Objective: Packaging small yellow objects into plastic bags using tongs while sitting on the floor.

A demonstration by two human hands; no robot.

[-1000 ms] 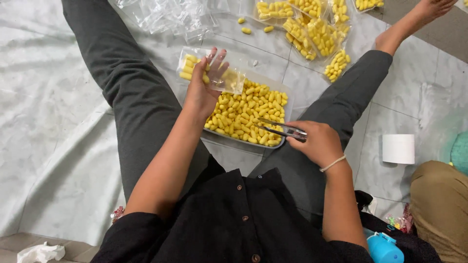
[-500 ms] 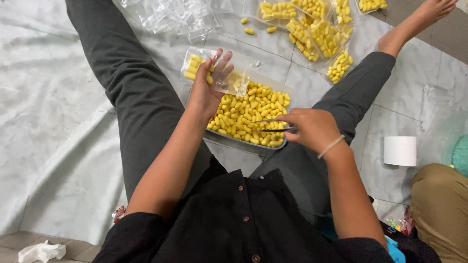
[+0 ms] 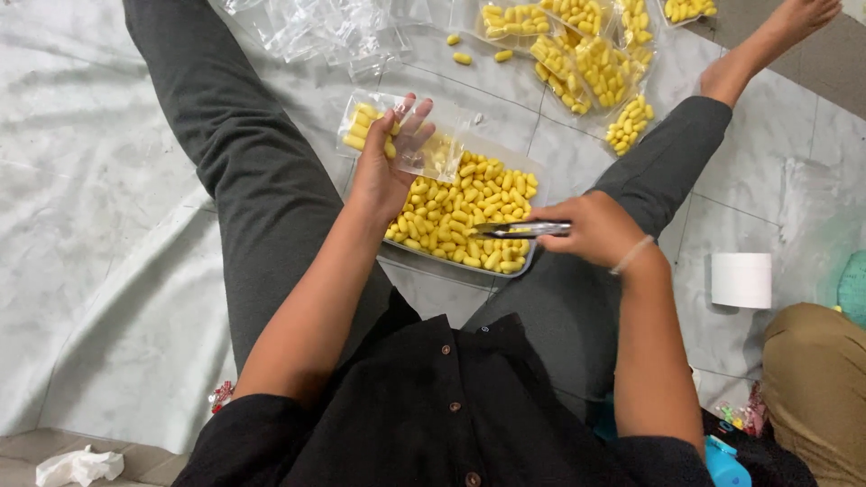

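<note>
1. The floor [image 3: 108, 180] is pale marble tile, and a person in dark trousers and a black shirt sits on it with the legs spread.
2. Between the legs lies a clear tray [image 3: 532, 252] full of small yellow pieces [image 3: 460, 216].
3. The left hand [image 3: 383, 171] grasps a small clear bag [image 3: 406, 140] just above the far left corner of the tray; some yellow pieces are already inside this bag.
4. The right hand [image 3: 595, 230] is closed around metal tweezers [image 3: 519, 229], and their tips reach over the near right part of the tray.
5. Far in the scene lie filled bags [image 3: 586, 54] on the right and empty clear bags [image 3: 316, 32] on the left.
6. A white paper roll [image 3: 741, 280] stands at the right, well apart from the tray.
</note>
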